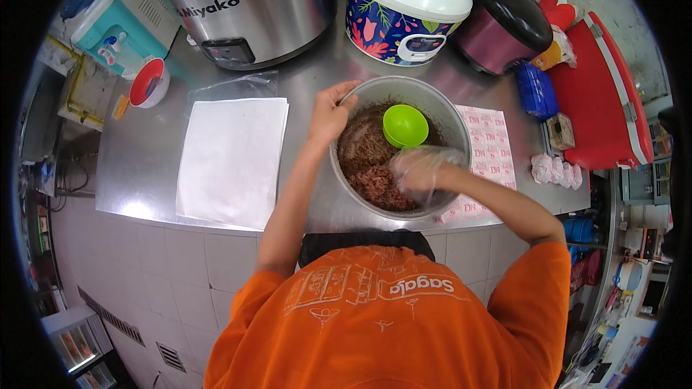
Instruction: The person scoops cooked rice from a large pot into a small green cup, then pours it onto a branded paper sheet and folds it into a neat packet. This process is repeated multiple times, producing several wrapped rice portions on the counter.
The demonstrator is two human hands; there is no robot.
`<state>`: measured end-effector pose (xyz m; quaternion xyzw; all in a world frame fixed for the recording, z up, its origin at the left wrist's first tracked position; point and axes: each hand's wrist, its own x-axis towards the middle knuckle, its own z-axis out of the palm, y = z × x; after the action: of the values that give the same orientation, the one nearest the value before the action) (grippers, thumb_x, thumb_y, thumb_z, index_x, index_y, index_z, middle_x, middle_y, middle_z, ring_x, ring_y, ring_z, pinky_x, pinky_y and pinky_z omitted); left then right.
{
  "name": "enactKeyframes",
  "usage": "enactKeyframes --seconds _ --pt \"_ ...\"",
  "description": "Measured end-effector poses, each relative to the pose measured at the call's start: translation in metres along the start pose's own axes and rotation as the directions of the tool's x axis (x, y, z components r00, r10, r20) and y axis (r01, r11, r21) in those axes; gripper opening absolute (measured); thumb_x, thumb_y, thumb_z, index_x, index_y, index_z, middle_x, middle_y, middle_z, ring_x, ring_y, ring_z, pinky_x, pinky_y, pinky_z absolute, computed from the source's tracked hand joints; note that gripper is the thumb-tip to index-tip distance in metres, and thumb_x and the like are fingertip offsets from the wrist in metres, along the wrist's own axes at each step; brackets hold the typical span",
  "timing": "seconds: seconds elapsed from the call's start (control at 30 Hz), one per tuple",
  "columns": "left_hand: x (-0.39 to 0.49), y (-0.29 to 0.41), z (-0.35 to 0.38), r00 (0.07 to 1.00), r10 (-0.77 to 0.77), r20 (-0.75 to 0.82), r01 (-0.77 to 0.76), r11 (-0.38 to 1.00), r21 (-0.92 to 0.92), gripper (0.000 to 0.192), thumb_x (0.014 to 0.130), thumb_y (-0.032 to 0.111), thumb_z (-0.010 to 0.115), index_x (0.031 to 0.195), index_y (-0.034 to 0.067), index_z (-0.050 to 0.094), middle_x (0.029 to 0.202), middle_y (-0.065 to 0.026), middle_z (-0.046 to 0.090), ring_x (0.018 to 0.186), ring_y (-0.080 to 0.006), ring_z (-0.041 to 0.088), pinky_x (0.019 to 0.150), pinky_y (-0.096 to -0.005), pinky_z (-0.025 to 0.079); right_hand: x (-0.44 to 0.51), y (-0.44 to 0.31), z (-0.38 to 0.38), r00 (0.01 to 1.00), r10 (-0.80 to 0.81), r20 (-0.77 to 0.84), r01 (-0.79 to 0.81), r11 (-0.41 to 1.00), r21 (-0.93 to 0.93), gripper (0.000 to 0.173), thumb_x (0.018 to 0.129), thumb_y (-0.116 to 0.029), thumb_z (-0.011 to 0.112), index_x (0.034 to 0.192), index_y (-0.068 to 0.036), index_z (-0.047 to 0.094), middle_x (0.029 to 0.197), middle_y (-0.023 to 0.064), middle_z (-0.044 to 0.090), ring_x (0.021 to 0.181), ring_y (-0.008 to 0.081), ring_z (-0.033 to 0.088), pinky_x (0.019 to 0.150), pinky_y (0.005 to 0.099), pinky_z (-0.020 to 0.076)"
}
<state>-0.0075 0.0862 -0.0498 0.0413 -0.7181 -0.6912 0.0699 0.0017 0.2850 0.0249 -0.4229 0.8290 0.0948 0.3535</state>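
A round metal pot [459,119] stands in front of me on the steel table. Reddish-brown cooked rice [381,186] lies in its near part, with brown residue over the bottom and walls. My left hand [334,111] grips the rim at the far left, thumb inside. In a clear plastic glove, my right hand [421,170] is down inside the pot, beside the rice. Blur hides its fingers, so I cannot tell what they hold. A lime-green plastic scoop [405,125] sits just beyond it, its handle end running toward the glove.
White paper sheets [232,162] lie left; printed wrapping paper [492,140] lies partly under the pot. Behind stand a steel Miyako rice cooker [259,11], a floral cooker [378,27] and a purple cooker [494,32]. A red cooler box [594,97] and wrapped bundles [557,171] are right, a red-lined bowl [148,84] left.
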Motion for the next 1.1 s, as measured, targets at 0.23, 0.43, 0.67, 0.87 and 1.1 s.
enactKeyframes --seconds 0.23,0.43,0.67,0.87,1.1 --pt "-0.006 0.007 0.005 0.996 0.000 -0.086 0.000 1.000 0.006 0.031 0.085 0.000 0.057 0.116 -0.002 0.059 0.108 -0.0105 0.065 0.096 -0.0123 0.060 0.084 -0.0234 0.045 -0.009 -0.027 0.021 0.980 -0.011 -0.199 0.067 0.958 0.278 0.023 0.071 -0.015 0.057 0.086 0.001 0.060 0.082 0.0229 0.061 0.082 0.0376 0.061 0.073 0.0446 0.0485" --pt "-0.007 0.011 0.004 0.995 0.066 -0.081 -0.060 0.995 0.075 0.031 0.085 0.000 0.057 0.116 -0.002 0.059 0.109 -0.0108 0.064 0.098 -0.0129 0.060 0.085 -0.0237 0.045 0.001 -0.003 0.025 0.995 -0.010 -0.103 0.044 0.942 0.333 0.021 0.073 -0.011 0.054 0.089 0.000 0.059 0.088 0.0216 0.061 0.081 0.0358 0.060 0.073 0.0419 0.0461" --pt "-0.002 0.003 0.001 1.000 0.013 -0.027 -0.013 1.000 0.026 0.031 0.086 0.002 0.056 0.117 -0.001 0.059 0.109 -0.0091 0.064 0.098 -0.0132 0.060 0.085 -0.0238 0.045 -0.004 0.028 0.034 0.969 -0.038 -0.245 0.142 0.897 0.420 0.020 0.073 -0.013 0.056 0.090 -0.002 0.060 0.080 0.0149 0.063 0.078 0.0283 0.061 0.071 0.0367 0.0466" --pt "-0.001 0.001 0.000 0.998 0.056 -0.018 -0.056 0.998 0.038 0.031 0.086 0.002 0.056 0.117 0.000 0.058 0.109 -0.0088 0.065 0.097 -0.0126 0.060 0.085 -0.0230 0.045 -0.023 0.062 0.004 0.933 -0.019 -0.360 0.143 0.936 0.321 0.028 0.072 -0.020 0.062 0.095 -0.004 0.060 0.080 0.0124 0.063 0.075 0.0257 0.062 0.071 0.0328 0.0489" --pt "0.000 -0.002 -0.001 1.000 0.009 -0.014 -0.009 1.000 0.005 0.031 0.087 0.002 0.056 0.118 0.000 0.058 0.109 -0.0086 0.064 0.097 -0.0123 0.060 0.085 -0.0228 0.045 -0.024 0.045 -0.016 0.827 0.211 -0.521 -0.278 0.959 -0.053 0.022 0.075 -0.015 0.056 0.091 -0.002 0.062 0.085 0.0192 0.064 0.075 0.0326 0.064 0.070 0.0397 0.0513"
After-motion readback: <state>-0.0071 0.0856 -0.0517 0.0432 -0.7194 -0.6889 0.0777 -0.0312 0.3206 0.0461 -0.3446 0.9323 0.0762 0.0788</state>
